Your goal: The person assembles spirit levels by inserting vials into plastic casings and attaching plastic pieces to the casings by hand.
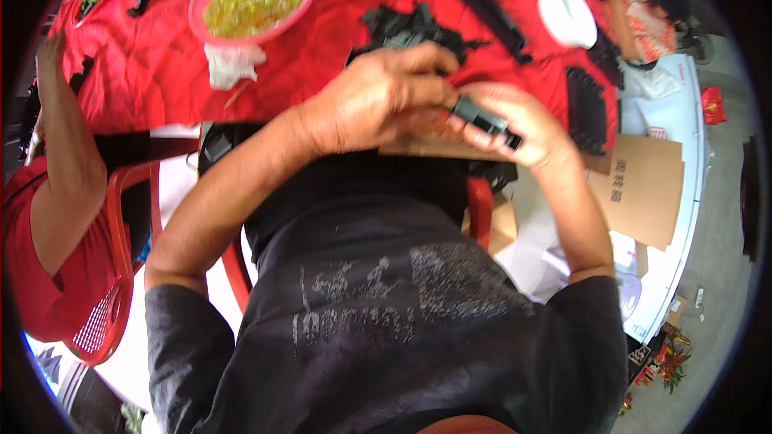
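My right hand point(519, 124) is closed around a small dark grey-green rectangular piece point(481, 115) with a black end, held over the near edge of the red-covered table point(161, 72). My left hand point(386, 96) reaches across from the left, its fingers curled and closed by the upper end of that piece. What its fingertips grip is hidden. Just beyond my hands lies a heap of dark flat pieces point(410, 28). A brown cardboard surface point(438, 146) shows beneath them.
A pink bowl point(301, 8) of yellowish pieces and a crumpled white wrapper point(233, 64) lie to the left. Long black parts point(490, 16) and a white dish point(567, 14) lie far right. A co-worker's arm point(68, 137) is at the left; another person point(647, 20) is beyond the right side.
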A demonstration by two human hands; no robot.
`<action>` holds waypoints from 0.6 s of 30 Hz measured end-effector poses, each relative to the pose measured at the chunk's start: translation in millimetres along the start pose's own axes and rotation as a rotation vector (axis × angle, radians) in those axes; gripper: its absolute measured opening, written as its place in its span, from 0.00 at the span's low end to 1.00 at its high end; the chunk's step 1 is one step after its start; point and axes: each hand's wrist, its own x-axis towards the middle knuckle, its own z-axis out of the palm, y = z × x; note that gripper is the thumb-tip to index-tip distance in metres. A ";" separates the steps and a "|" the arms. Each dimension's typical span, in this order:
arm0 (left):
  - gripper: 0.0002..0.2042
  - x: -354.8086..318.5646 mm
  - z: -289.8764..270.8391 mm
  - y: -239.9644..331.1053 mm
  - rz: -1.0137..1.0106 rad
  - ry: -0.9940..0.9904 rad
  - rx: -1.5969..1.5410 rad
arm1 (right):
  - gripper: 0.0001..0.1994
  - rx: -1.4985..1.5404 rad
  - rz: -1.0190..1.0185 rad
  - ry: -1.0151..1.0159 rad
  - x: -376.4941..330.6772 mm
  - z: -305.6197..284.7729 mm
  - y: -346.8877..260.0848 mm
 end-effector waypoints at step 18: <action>0.12 6.6 -0.3 5.4 0.042 0.070 0.057 | 0.16 -0.135 0.075 0.036 -10.9 15.4 -32.5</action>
